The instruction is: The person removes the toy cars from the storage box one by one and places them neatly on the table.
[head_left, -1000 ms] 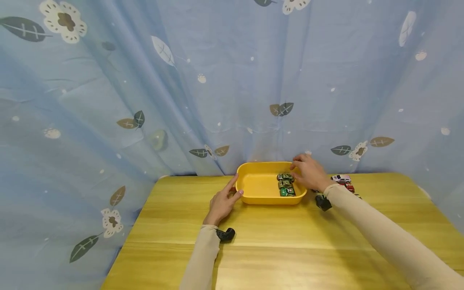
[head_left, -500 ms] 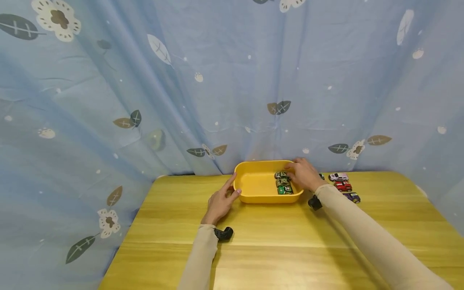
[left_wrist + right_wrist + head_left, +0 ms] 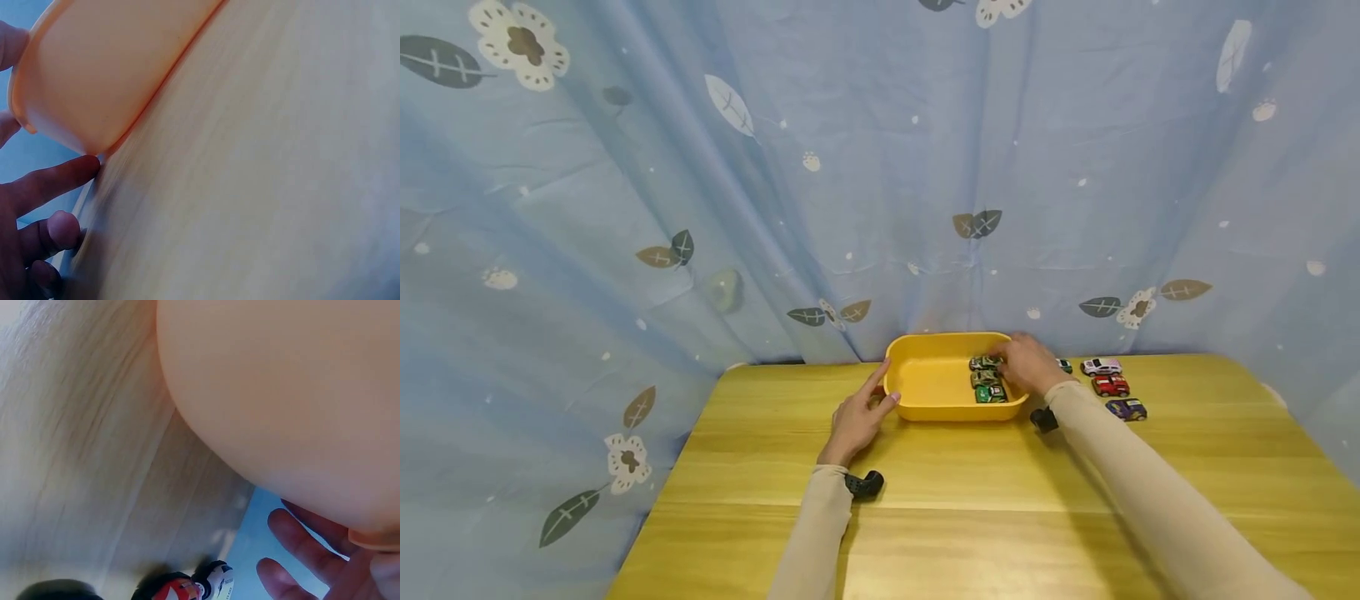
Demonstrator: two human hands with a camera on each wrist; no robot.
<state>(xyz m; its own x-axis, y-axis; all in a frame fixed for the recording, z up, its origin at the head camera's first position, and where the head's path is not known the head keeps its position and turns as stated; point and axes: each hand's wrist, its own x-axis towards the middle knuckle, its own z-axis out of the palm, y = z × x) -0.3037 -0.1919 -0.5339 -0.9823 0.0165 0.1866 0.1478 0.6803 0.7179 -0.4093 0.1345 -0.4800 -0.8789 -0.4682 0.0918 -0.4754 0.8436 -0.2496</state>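
A yellow tray (image 3: 934,412) stands at the table's back edge. In its right part three toy cars lie in a row: a green camouflage car (image 3: 981,363) at the back, a brown-green car (image 3: 983,379) and a bright green car (image 3: 991,394). My left hand (image 3: 857,421) rests against the tray's left end, fingers and thumb spread along the rim; one fingertip touches low on the wall in the left wrist view. My right hand (image 3: 1028,365) reaches over the right rim, fingertips at the back car, their grip hidden. Its other fingers (image 3: 306,547) hang outside the wall.
Right of the tray on the wooden table (image 3: 925,533) stand a white car (image 3: 1101,367), a red car (image 3: 1110,385) and a purple car (image 3: 1126,408). Another green car (image 3: 1064,366) is partly behind my right hand. A blue patterned curtain (image 3: 880,167) hangs just behind the table.
My right hand has come lower and left over the tray's right rim, fingertips now at the back car. The cars on the right are less covered by the arm. My left hand stays put.
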